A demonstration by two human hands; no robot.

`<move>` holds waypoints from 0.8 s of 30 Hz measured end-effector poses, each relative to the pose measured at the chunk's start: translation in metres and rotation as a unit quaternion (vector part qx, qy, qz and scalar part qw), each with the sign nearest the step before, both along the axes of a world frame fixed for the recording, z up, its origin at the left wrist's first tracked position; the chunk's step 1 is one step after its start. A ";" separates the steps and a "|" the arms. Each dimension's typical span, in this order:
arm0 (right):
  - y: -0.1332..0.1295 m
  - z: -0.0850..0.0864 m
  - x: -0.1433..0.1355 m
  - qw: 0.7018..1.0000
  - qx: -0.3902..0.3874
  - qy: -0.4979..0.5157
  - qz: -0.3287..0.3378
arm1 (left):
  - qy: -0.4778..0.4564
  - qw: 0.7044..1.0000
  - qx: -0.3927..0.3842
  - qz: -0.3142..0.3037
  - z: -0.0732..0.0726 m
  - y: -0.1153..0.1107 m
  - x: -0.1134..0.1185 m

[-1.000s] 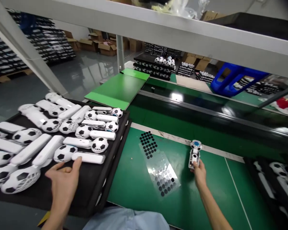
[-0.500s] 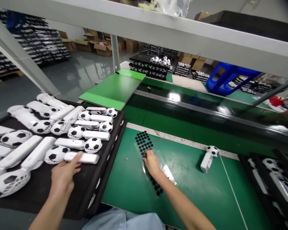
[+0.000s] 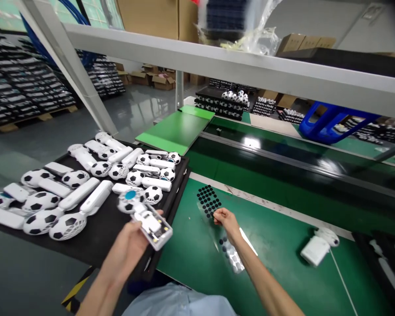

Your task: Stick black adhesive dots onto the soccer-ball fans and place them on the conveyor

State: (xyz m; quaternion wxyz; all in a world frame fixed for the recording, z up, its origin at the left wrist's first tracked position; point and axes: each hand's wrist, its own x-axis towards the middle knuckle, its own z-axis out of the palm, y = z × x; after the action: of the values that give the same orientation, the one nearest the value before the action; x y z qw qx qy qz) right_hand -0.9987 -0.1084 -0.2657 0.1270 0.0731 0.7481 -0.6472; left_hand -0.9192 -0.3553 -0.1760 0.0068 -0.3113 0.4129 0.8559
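Note:
My left hand [image 3: 130,245] is wrapped around a white soccer-ball handheld fan [image 3: 153,226], lifted over the tray's right edge. Its handle is turned so an open side shows pale parts inside, and a blue disc marks its round head. On the green table lies a clear sheet of black round stickers [image 3: 208,198]. The fingers of my right hand [image 3: 226,221] are pinched together at that sheet; whatever is between the fingertips is hidden. Several similar fans [image 3: 95,195] lie in rows in the black tray [image 3: 98,245] on the left.
Another white fan [image 3: 316,249] rests on the green table [image 3: 276,281] at right, near a black tray [image 3: 375,263]. A grey shelf beam [image 3: 217,57] crosses overhead. Beyond the table runs a dark green conveyor belt [image 3: 250,162], with a blue plastic crate [image 3: 329,125] behind.
My left hand has picked a fan out of the tray's near right corner and brought it rightward, turned over. My right hand remains at the sticker sheet. The view has shifted left.

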 end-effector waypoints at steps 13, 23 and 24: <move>-0.035 0.077 0.079 0.994 -0.078 0.012 0.070 | -0.021 0.970 0.023 -0.241 -0.037 0.074 0.022; -0.045 0.091 0.084 0.979 0.126 0.122 0.103 | 0.102 0.939 -0.002 -0.329 -0.041 0.063 0.022; -0.046 0.091 0.084 0.978 0.132 0.127 0.102 | 0.105 0.938 -0.010 -0.329 -0.042 0.063 0.021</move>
State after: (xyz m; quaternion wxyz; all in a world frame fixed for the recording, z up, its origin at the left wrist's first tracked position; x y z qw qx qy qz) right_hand -0.9152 -0.1549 -0.1748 0.0856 -0.0697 0.8405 -0.5305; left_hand -0.8980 -0.2922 -0.2177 0.2418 -0.0661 0.4989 0.8296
